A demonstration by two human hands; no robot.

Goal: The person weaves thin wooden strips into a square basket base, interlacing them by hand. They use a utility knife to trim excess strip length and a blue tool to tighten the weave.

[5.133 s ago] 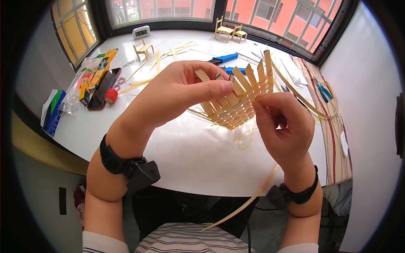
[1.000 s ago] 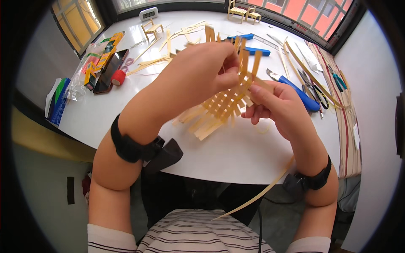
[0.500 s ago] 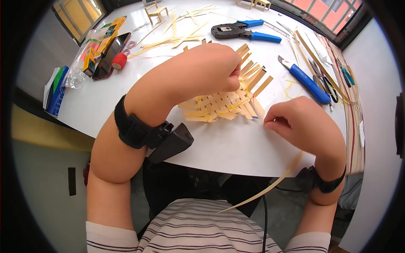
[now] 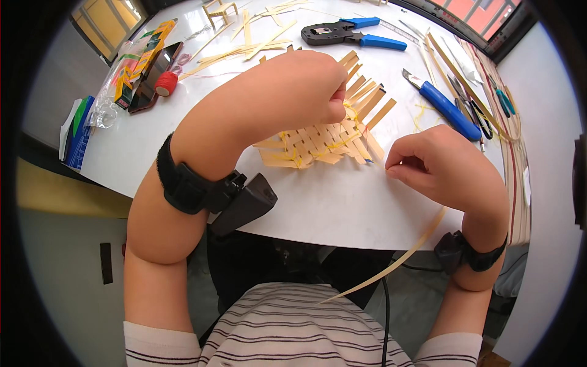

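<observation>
A piece of woven bamboo strips, with loose strip ends fanning out at its upper right and yellow thread through it, lies on the white table. My left hand is closed over its far left part, its fingertips mostly hidden behind the hand. Just right of the weave, my right hand is closed in a pinch on a thin bamboo strip. That strip bends from under the hand over the table's front edge toward my lap. Its pinched end is hidden by the fingers.
Behind the weave lie crimping pliers with blue handles. A blue-handled utility knife and scissors are at the right. At the left are a black phone, a red thread spool and yellow boxes. Loose bamboo strips spread at the back.
My right hand has shifted slightly right, a little farther from the weave's edge, still pinching the strip. My left hand stays on the weave. The whole view has moved slightly.
</observation>
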